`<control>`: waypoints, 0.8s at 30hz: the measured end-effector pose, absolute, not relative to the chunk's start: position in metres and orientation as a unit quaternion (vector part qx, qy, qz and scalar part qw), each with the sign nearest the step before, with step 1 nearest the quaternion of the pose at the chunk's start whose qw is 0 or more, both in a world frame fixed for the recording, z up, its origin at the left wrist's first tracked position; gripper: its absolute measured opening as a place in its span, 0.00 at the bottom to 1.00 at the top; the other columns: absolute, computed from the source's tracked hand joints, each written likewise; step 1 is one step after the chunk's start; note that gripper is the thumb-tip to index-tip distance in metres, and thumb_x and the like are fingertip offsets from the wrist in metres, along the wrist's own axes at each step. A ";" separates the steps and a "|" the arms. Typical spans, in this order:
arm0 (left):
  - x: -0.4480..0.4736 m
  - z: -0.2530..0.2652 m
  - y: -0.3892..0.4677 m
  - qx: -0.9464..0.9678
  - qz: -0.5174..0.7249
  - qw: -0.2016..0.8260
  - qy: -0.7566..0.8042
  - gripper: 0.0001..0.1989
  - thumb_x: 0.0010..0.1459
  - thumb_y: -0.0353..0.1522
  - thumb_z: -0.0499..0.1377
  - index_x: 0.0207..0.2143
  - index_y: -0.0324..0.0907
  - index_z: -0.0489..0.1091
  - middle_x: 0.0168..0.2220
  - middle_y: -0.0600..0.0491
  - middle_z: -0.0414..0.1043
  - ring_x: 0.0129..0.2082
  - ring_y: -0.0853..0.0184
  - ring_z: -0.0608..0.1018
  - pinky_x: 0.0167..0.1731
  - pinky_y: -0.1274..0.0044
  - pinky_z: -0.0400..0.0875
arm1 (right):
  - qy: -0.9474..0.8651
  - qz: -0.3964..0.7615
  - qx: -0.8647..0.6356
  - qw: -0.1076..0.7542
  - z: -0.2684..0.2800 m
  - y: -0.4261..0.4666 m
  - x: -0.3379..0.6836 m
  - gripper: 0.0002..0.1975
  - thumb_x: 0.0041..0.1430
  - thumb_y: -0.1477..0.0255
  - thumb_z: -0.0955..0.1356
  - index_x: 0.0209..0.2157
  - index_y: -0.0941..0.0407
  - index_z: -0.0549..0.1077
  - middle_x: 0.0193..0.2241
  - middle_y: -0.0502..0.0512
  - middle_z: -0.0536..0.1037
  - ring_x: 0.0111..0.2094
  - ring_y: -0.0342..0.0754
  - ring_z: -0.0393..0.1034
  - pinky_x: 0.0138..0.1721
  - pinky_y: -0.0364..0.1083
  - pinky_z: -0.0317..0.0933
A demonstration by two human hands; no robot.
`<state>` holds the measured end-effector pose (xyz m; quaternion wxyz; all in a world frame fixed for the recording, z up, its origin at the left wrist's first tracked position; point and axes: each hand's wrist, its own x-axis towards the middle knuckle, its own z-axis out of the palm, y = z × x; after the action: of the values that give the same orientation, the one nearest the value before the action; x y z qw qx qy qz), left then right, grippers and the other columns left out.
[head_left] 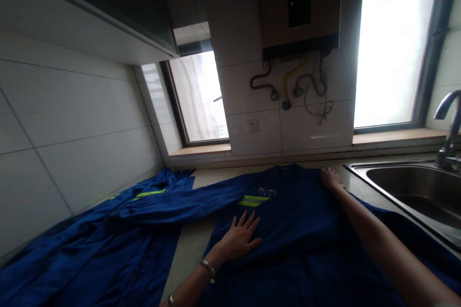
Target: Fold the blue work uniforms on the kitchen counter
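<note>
The left hand (239, 237) lies flat with fingers spread on a blue jacket (298, 235) laid out across the desk (187, 249). The right hand (329, 177) reaches ahead to the jacket's far edge, pressing on it; its fingers are too small to read. A sink (414, 192) sits just right of it.

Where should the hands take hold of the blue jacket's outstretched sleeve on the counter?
Probably near the cuff end of the sleeve, coming from above on the left hand side. It lies flat, stretched out to the left from the blue jacket, and the right hand is far away at the collar.
</note>
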<state>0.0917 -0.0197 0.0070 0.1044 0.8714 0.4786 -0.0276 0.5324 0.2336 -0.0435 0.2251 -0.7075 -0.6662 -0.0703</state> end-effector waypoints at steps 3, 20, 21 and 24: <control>0.093 0.007 -0.021 0.871 -0.027 0.097 0.480 0.35 0.58 0.53 0.36 0.63 0.49 0.34 0.65 0.50 0.27 0.62 0.50 0.35 0.55 0.51 0.35 | -0.675 -0.103 -0.696 0.223 -0.043 0.220 0.497 0.22 0.58 0.73 0.54 0.52 0.65 0.64 0.50 0.79 0.64 0.53 0.67 0.56 0.48 0.67 0.46; 0.052 0.024 0.004 0.803 0.100 -0.043 0.586 0.24 0.59 0.45 0.45 0.49 0.40 0.65 0.53 0.43 0.62 0.55 0.56 0.61 0.53 0.67 0.56 | -0.871 -0.019 -0.456 0.183 -0.011 0.017 0.502 0.29 0.61 0.55 0.56 0.60 0.53 0.54 0.62 0.56 0.50 0.61 0.56 0.45 0.59 0.58 0.45; 0.042 0.027 0.004 0.773 0.119 -0.054 0.621 0.23 0.58 0.45 0.48 0.46 0.38 0.67 0.49 0.42 0.66 0.52 0.56 0.65 0.49 0.69 0.59 | -0.877 -0.033 -0.442 0.186 -0.008 0.009 0.505 0.28 0.61 0.56 0.57 0.60 0.52 0.56 0.61 0.55 0.51 0.60 0.56 0.47 0.58 0.57 0.47; 0.008 0.029 0.007 0.713 0.124 0.012 0.690 0.24 0.50 0.51 0.54 0.33 0.38 0.71 0.34 0.46 0.72 0.37 0.59 0.72 0.36 0.74 0.64 | -0.908 -0.079 -0.367 0.187 0.003 -0.029 0.488 0.18 0.63 0.64 0.57 0.53 0.48 0.64 0.55 0.53 0.63 0.55 0.51 0.57 0.52 0.52 0.57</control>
<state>0.0081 0.0069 0.0287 0.0117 0.7132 0.6899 0.1238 0.4884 -0.0288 0.0025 0.1873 -0.3674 -0.9076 -0.0791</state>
